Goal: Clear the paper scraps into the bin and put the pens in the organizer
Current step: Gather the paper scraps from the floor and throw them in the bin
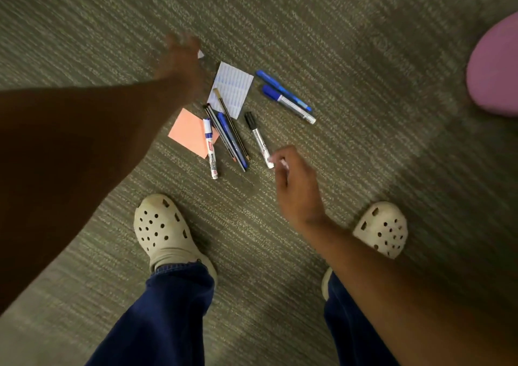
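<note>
Right hand [291, 180] pinches tail of black-capped marker [258, 139], axis near-vertical, cap pointing away. Left hand [179, 60] blurred, grip state unclear, over small paper scrap [200, 54].

Count, floor level, on grey-green ribbed carpet [336, 43].

Paper pieces: 3. One white lined paper sheet [234, 86], one salmon-orange square paper note [187, 133], one small white paper scrap [200, 54] beside the far hand.

Whiteboard markers: 3. One white-barrelled with blue cap [210, 148], one with black cap [258, 138], one with dark blue cap [288, 104].

Blue pens: 2 [281, 88] [230, 138].

Striped pencils: 2 [231, 124] [217, 128]; the bundle overlaps, so the count is uncertain.

Cream perforated foam clogs: 2 [162, 225] [384, 228].

Hands: 2 [182, 62] [297, 186].

Pink rounded object at right edge: 1 [496, 68].
</note>
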